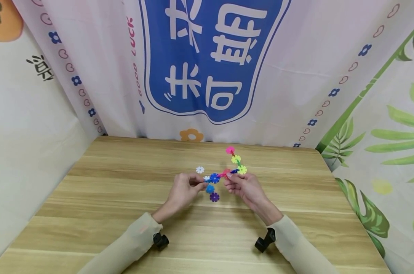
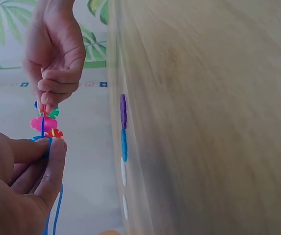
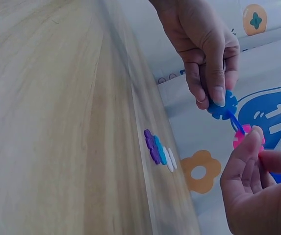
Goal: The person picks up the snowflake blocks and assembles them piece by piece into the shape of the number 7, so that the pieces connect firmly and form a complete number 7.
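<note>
A chain of interlocking snowflake discs runs between my two hands, raised off the table. My left hand [image 1: 183, 191] pinches the light blue disc [image 3: 222, 105] at the chain's left end. Beside it stands a dark blue disc [image 1: 214, 178], joined to a pink disc [image 2: 43, 124]. With thumb and fingertips my right hand [image 1: 246, 191] grips the chain at a red disc [image 1: 227, 173], partly hidden by the fingers. Past that hand the chain bends away through yellow discs [image 1: 242, 169] and a green disc [image 1: 239, 163] to a pink end disc [image 1: 230, 150].
Loose discs lie in a row on the wooden table [image 1: 124, 198]: two white discs [image 1: 200, 169], a light blue one [image 1: 210, 189] and a purple one [image 1: 214, 197]. They sit below and beside the held chain. A printed curtain [image 1: 114, 76] hangs behind the table's far edge.
</note>
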Tool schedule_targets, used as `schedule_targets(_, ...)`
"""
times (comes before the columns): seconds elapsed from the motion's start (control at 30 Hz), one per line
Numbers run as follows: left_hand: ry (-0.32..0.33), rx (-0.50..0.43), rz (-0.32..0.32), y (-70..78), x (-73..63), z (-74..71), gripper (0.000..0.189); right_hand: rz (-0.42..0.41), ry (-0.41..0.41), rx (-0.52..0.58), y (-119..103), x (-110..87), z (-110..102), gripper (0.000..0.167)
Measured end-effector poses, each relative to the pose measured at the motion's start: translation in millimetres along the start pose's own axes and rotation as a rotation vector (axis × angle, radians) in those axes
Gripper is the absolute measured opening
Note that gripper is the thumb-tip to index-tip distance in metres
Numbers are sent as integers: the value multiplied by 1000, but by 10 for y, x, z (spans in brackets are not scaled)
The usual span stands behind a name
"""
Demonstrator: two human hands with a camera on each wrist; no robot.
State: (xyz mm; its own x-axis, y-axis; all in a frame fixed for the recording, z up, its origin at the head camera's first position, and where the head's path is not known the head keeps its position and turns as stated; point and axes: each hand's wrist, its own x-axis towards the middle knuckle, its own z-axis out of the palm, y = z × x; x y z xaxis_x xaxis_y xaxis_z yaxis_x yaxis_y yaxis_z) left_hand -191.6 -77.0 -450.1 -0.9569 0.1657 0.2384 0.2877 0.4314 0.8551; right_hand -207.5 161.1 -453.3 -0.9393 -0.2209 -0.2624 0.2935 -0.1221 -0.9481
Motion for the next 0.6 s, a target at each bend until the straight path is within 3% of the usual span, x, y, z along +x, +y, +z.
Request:
schedule_targets(0.27, 7, 16, 20, 42, 3, -21, 7, -15, 6, -40, -70, -29, 47, 38)
schedule_targets(0.6, 49, -52, 34, 9, -19, -35, 3, -20, -38, 45, -16, -39, 65, 28)
